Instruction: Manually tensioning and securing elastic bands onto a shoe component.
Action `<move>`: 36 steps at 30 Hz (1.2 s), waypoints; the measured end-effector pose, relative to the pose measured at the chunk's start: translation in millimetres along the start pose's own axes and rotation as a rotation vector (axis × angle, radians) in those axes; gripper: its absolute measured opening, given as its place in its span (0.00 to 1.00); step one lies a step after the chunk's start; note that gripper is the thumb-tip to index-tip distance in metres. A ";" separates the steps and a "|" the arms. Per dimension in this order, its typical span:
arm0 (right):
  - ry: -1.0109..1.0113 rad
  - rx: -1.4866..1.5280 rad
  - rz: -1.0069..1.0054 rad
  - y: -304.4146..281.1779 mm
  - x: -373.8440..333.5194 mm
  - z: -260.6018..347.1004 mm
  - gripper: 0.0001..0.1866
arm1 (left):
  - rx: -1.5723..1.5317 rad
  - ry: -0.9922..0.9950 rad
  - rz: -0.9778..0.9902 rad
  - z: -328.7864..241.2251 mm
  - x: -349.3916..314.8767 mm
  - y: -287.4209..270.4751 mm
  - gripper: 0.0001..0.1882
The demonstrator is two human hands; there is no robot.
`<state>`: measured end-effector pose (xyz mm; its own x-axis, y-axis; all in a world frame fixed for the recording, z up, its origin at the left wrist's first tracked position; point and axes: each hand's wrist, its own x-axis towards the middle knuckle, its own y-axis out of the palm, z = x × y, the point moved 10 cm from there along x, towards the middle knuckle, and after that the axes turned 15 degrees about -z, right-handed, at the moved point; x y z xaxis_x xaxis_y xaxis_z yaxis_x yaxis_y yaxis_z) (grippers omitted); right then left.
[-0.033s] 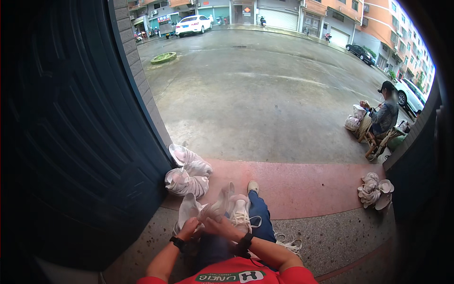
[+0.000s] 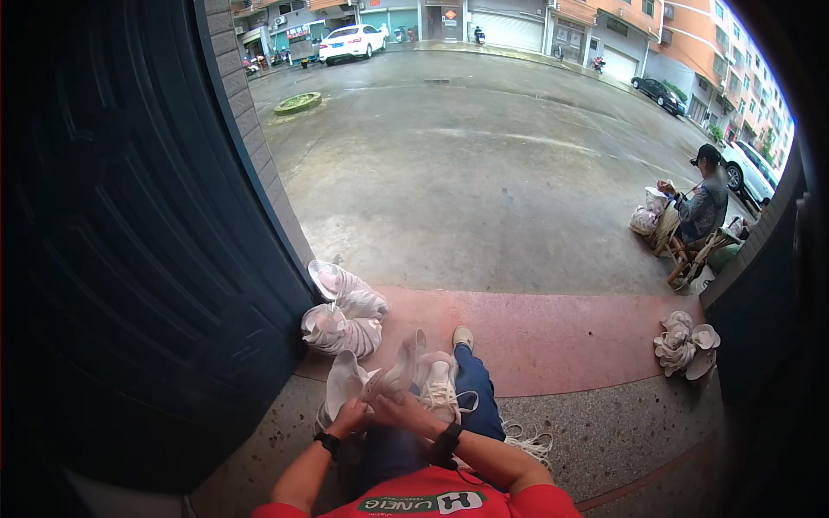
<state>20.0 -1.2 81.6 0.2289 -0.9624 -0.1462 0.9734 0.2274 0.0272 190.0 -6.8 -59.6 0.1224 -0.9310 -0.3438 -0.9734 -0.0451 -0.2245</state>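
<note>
My left hand (image 2: 349,418) and my right hand (image 2: 401,415) come together over my lap, fingers closed on a pale pinkish shoe upper (image 2: 397,378). The upper stands up from my hands, its tall end pointing away from me. What the fingertips pinch is too small to make out. Just left of it another whitish shoe upper (image 2: 344,385) stands open-sided, close to my left hand. To the right, a pale shoe upper with white laces (image 2: 439,390) rests by my knee, one lace looping over my blue trouser leg (image 2: 476,393).
Bundled shoe uppers (image 2: 344,332) lie by the dark door (image 2: 164,259); another bundle (image 2: 685,347) sits at the right doorway. Loose white laces (image 2: 530,445) lie beside my right leg. Outside, a person in a black cap (image 2: 704,203) sits near more bundles. Parked cars stand beyond.
</note>
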 end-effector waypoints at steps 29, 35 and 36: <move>0.478 0.865 -0.130 -157.0 -103.5 -120.1 0.34 | 0.792 0.484 0.139 -111.9 -89.0 133.2 0.20; -0.242 -0.865 -0.604 -217.2 -131.8 -77.9 0.28 | 0.892 0.692 0.067 -106.3 -110.9 169.8 0.13; -0.252 -0.826 -0.567 -197.6 -129.7 -55.5 0.27 | 0.903 0.722 0.048 -106.6 -110.8 170.7 0.12</move>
<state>-202.3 86.9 40.4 -0.1747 -0.9415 0.2882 0.6524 -0.3299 -0.6823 -10.4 50.0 37.3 -0.3338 -0.9279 0.1660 -0.4460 0.0003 -0.8950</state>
